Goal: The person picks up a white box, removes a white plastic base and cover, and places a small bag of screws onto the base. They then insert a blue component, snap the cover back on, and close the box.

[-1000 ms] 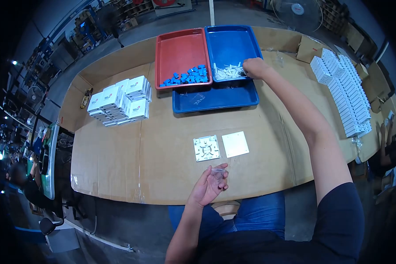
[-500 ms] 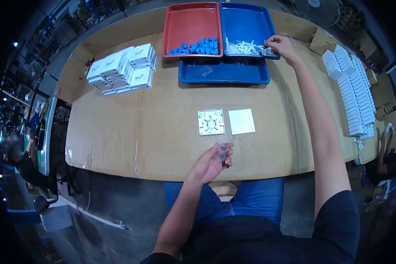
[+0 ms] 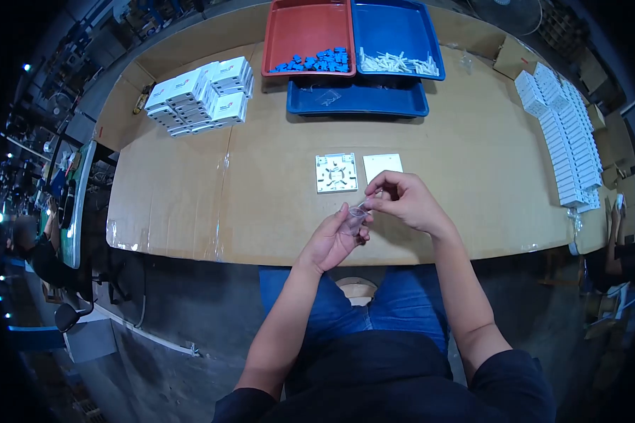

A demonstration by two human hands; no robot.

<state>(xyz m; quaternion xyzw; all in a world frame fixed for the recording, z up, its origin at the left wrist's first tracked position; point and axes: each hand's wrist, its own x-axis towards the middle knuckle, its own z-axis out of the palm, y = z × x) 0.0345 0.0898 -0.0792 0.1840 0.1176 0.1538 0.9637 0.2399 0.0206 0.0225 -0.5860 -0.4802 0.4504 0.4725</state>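
Note:
My left hand (image 3: pixel 331 241) is closed round a small clear plastic bag (image 3: pixel 353 222), its mouth held open and facing up. My right hand (image 3: pixel 406 203) has its thumb and finger pinched right at the bag's mouth, with a small white stick (image 3: pixel 362 204) showing at the fingertips. Just beyond the hands lies an open white square box (image 3: pixel 336 173) with round inner parts. Beside it is a flat white lid (image 3: pixel 382 164), partly covered by my right hand.
Blue clips (image 3: pixel 324 61) lie in a red tray (image 3: pixel 307 28), and white sticks (image 3: pixel 398 63) in a blue tray (image 3: pixel 391 25). Another blue tray (image 3: pixel 360 104) sits below. Stacked white boxes (image 3: pixel 197 95) stand left, more white boxes (image 3: pixel 561 141) right. A person (image 3: pixel 42 247) works far left.
My right hand has come back from the blue tray of white sticks to the bag's mouth. My left hand still holds the bag. The view has shifted slightly.

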